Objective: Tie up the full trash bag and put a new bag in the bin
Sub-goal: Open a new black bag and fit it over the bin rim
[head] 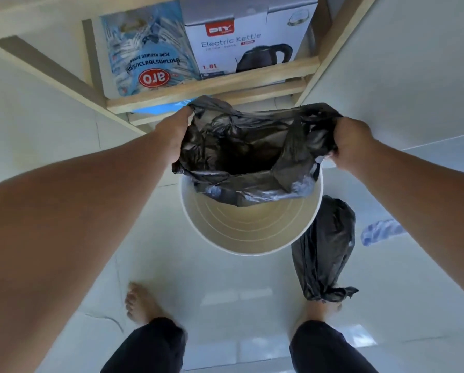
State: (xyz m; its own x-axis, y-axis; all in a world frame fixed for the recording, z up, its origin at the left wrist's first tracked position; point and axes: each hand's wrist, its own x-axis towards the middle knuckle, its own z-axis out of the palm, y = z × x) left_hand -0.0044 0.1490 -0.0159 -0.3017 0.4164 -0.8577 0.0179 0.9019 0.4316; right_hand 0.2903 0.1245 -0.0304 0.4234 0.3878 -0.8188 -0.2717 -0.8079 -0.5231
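A wooden shelf (212, 86) holding a kettle box (248, 39) and sugar bag (147, 49) stands behind the white bin (252, 238). The left hand (175, 130) and right hand (353, 142), both pinching its rim, spread the new bag (241, 157) above the bin; the tied full bag (325, 249) lies beside it.

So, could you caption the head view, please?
Both hands spread a new bag over the bin; tied bag alongside.
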